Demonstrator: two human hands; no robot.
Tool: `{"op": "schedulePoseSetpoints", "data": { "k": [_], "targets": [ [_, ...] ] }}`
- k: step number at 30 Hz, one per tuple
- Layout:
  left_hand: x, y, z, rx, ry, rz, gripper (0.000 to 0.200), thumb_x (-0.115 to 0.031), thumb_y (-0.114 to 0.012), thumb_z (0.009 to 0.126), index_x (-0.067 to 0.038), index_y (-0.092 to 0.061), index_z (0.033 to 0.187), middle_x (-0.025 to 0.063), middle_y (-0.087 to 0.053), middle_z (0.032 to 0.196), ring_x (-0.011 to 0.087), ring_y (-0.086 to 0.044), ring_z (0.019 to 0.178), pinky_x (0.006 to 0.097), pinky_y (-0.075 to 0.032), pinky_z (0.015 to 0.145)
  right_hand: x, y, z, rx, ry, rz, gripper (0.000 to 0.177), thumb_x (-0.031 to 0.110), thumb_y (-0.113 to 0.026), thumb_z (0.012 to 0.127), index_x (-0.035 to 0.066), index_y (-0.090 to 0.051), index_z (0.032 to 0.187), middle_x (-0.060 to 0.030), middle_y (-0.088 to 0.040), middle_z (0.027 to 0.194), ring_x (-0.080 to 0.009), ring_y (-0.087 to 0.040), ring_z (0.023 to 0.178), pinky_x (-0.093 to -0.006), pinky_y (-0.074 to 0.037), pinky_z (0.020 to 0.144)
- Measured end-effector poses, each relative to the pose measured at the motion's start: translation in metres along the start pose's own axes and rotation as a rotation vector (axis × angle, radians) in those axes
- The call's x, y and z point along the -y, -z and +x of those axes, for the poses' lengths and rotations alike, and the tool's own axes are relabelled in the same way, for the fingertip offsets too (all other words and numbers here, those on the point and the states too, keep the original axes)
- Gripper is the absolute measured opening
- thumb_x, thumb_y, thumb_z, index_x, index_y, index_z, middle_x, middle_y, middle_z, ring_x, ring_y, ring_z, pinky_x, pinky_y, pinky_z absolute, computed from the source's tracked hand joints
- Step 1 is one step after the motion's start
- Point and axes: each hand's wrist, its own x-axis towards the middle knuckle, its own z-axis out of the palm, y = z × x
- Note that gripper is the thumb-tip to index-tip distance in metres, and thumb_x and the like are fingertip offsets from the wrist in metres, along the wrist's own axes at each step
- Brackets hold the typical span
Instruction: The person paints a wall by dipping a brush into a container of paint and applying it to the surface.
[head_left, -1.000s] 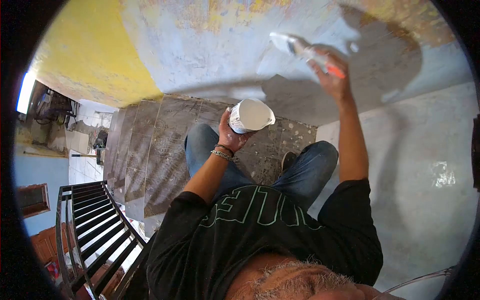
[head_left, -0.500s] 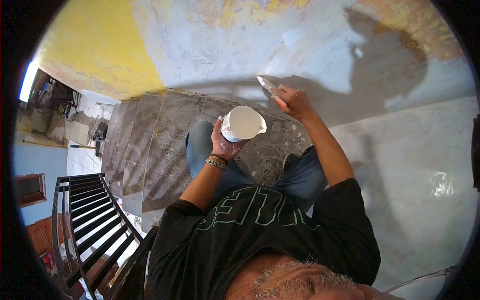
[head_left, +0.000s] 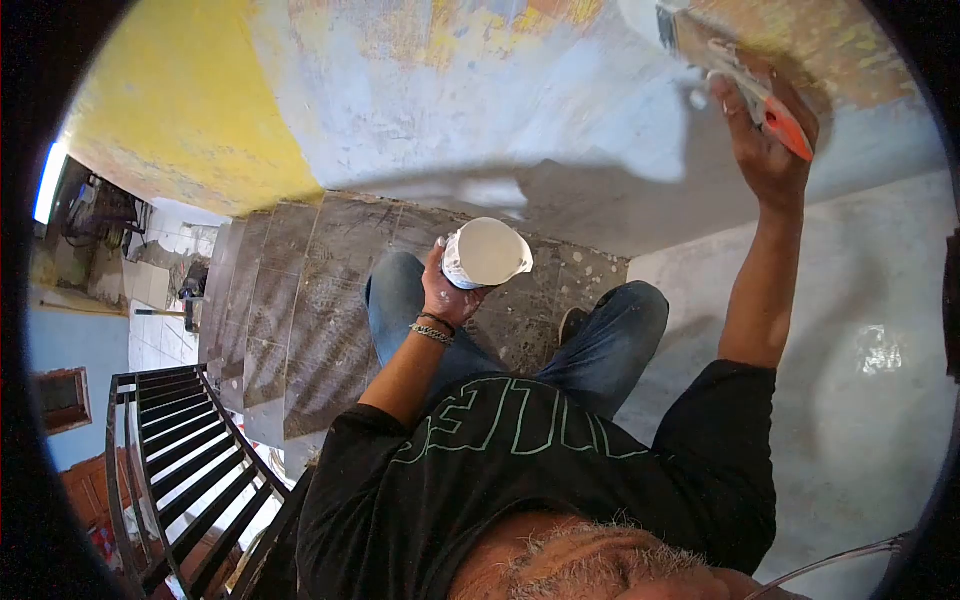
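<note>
My left hand (head_left: pixel 452 290) is wrapped round a white tub (head_left: pixel 462 262) with printing on its side and a lip at the right. Pale, whitish stuff shows within its rim. High at the right, my right hand (head_left: pixel 770 155) grips a paintbrush (head_left: pixel 742 72) by its orange-and-whitish handle. The brush's dark-banded head reaches up and left to the wall (head_left: pixel 430 110), where a wet-looking whitish patch lies at its tip. Blue-grey, yellow and orange-brown areas cover this wall. White smears mark my left hand.
Brown, spattered tile steps (head_left: pixel 330 290) run down to the left below the wall. A black metal railing (head_left: pixel 195 450) stands at lower left. On the right is a shiny grey-white wall (head_left: pixel 870 290). My bent knees (head_left: pixel 635 310) are below the tub.
My right hand has swung up and right with the paintbrush, from near the wall's foot to high on the wall. My left hand and the tub have stayed almost in place.
</note>
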Motion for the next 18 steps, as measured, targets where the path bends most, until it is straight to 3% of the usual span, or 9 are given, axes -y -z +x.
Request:
{"op": "schedulePoseSetpoints", "data": {
  "k": [2,3,4,7,9,11,15,18],
  "targets": [
    [0.0,-0.003,0.0,0.062,0.004,0.005,0.059,-0.053,-0.038,0.084,-0.01,-0.044,0.125,0.0109,-0.05,0.122,0.0306,-0.051,0.11,0.0483,-0.042,0.092,0.0,-0.01,-0.023,0.12,-0.121,0.215,0.018,0.003,-0.068,0.074,-0.002,-0.061,0.09,-0.0131,-0.064,0.091,-0.017,-0.063,0.076,-0.0301,-0.05,0.065],
    [0.0,-0.002,-0.001,0.063,0.006,0.005,0.059,-0.053,-0.038,0.084,-0.01,-0.044,0.125,0.0109,-0.05,0.122,0.0306,-0.051,0.11,0.0483,-0.042,0.092,0.008,-0.025,-0.033,0.153,-0.073,0.208,0.022,0.005,-0.068,0.073,0.0,-0.062,0.094,-0.0142,-0.064,0.092,-0.0205,-0.063,0.077,-0.0316,-0.049,0.067],
    [0.0,-0.002,-0.001,0.053,0.001,0.01,0.059,-0.053,-0.038,0.084,-0.01,-0.044,0.125,0.0108,-0.05,0.122,0.0306,-0.051,0.11,0.0483,-0.042,0.092,0.015,-0.042,-0.052,0.307,-0.165,0.196,0.029,0.01,-0.07,0.072,0.003,-0.062,0.099,-0.016,-0.063,0.09,-0.0247,-0.063,0.079,-0.0338,-0.049,0.07],
    [-0.001,0.005,-0.001,0.042,-0.011,0.002,0.059,-0.053,-0.038,0.085,-0.01,-0.044,0.125,0.0109,-0.05,0.122,0.0308,-0.05,0.111,0.0485,-0.041,0.092,0.023,-0.112,-0.124,0.462,-0.33,0.335,0.029,0.024,-0.067,0.076,0.009,-0.062,0.101,-0.0089,-0.064,0.09,-0.0264,-0.062,0.083,-0.0356,-0.049,0.074],
    [-0.001,0.006,-0.004,0.044,-0.006,-0.008,0.059,-0.053,-0.038,0.085,-0.01,-0.044,0.125,0.0111,-0.05,0.123,0.0311,-0.049,0.112,0.0486,-0.041,0.093,0.023,-0.125,-0.144,0.52,-0.404,0.349,0.031,0.027,-0.065,0.077,0.011,-0.062,0.104,-0.0077,-0.064,0.092,-0.0257,-0.062,0.084,-0.0358,-0.049,0.075],
    [-0.003,0.0,-0.01,-0.017,-0.003,-0.043,0.059,-0.052,-0.037,0.085,-0.01,-0.043,0.126,0.0116,-0.049,0.124,0.0316,-0.048,0.114,0.0493,-0.039,0.094,0.015,-0.127,-0.15,0.73,-0.499,0.224,0.033,0.029,-0.063,0.078,0.011,-0.062,0.106,-0.0078,-0.064,0.094,-0.0251,-0.062,0.083,-0.0356,-0.049,0.075],
    [-0.003,-0.006,-0.013,-0.041,-0.026,0.012,0.063,-0.056,-0.037,0.083,-0.008,-0.044,0.124,0.0143,-0.05,0.121,0.0314,-0.05,0.11,0.0452,-0.044,0.089,-0.016,-0.081,-0.122,0.484,-0.321,-0.019,0.027,0.023,-0.067,0.074,0.008,-0.063,0.096,-0.0088,-0.063,0.09,-0.0263,-0.063,0.077,-0.0345,-0.051,0.068],
    [-0.001,-0.005,-0.012,-0.082,-0.016,-0.005,0.063,-0.056,-0.037,0.084,-0.008,-0.044,0.124,0.0139,-0.05,0.119,0.0317,-0.051,0.109,0.0448,-0.045,0.087,-0.017,-0.025,-0.075,0.207,-0.207,0.086,0.02,0.007,-0.066,0.075,0.004,-0.063,0.094,-0.0129,-0.064,0.09,-0.0244,-0.064,0.077,-0.0323,-0.052,0.066]
  ]
}}
